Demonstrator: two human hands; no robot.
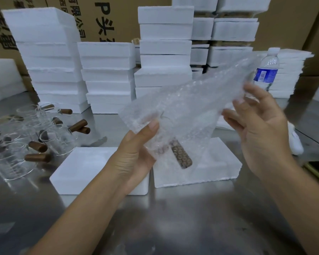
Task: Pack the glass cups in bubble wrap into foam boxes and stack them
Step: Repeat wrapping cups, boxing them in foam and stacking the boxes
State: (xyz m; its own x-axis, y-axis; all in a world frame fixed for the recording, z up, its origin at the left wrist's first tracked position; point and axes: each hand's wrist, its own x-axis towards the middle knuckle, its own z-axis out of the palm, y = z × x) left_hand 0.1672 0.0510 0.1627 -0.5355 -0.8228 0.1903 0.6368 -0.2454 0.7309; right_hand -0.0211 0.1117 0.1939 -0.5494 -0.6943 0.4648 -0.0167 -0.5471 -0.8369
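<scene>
My left hand (136, 153) grips a glass cup wrapped in bubble wrap (188, 107); the cup's brown handle (180, 155) shows through the wrap below my thumb. The long loose end of the wrap slants up to the right, where the fingers of my right hand (261, 129) touch it, spread apart. Under my hands two open foam box halves lie side by side on the steel table: one on the left (81, 168), one on the right (219, 166). Several bare glass cups with brown handles (50, 137) stand at the left.
Tall stacks of white foam boxes (107, 76) line the back of the table (173, 218), in front of cardboard cartons. A water bottle with a blue label (265, 70) stands at the back right. A white object (296, 142) lies at the right edge.
</scene>
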